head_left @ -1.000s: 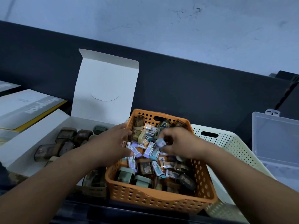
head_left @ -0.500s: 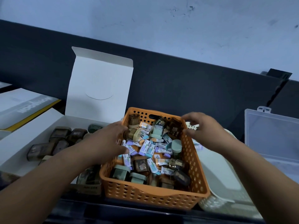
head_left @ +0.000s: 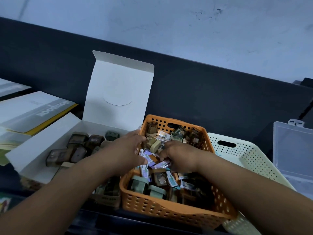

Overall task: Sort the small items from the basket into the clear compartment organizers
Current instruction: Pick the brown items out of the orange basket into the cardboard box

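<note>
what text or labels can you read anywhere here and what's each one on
"NOTEBOOK": upside down to the camera, on the grey and yellow booklet at the left. The letters are soft, so this is a likely reading rather than a sure one.
Print and barcodes on the small purple and teal packets in the orange basket: too small to read.
Dark marks on the tan label left of the basket: too blurred to read.

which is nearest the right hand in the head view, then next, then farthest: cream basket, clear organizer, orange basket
1. orange basket: the right hand is inside it, among the small items.
2. cream basket: just to the right of the orange one.
3. clear organizer: at the far right edge.
</note>
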The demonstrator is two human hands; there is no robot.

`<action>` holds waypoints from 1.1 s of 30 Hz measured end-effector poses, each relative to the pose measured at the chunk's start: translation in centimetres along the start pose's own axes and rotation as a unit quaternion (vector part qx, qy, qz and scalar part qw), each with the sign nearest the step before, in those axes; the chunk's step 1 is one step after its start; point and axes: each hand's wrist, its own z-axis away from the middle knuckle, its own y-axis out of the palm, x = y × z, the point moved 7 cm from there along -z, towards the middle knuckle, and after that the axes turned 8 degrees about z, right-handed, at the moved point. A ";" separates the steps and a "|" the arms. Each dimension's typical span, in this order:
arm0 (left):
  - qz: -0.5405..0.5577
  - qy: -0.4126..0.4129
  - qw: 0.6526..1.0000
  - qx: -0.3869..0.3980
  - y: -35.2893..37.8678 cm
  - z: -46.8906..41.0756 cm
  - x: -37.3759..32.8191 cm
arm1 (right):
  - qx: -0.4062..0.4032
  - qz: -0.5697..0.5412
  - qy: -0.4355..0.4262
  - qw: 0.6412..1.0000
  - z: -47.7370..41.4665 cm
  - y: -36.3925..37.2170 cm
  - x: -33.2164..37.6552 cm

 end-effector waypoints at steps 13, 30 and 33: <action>0.004 0.002 1.000 0.007 0.1 -0.1 -0.5 | -0.026 -0.153 0.063 0.986 1.9 -1.1 -1.6; -0.004 0.001 1.000 0.009 0.2 -0.1 -0.2 | 0.003 -0.089 0.039 0.995 0.2 0.6 -0.5; 0.000 0.000 1.000 0.010 0.2 -0.1 -0.3 | -0.025 -0.168 0.064 0.983 1.1 -0.3 -1.4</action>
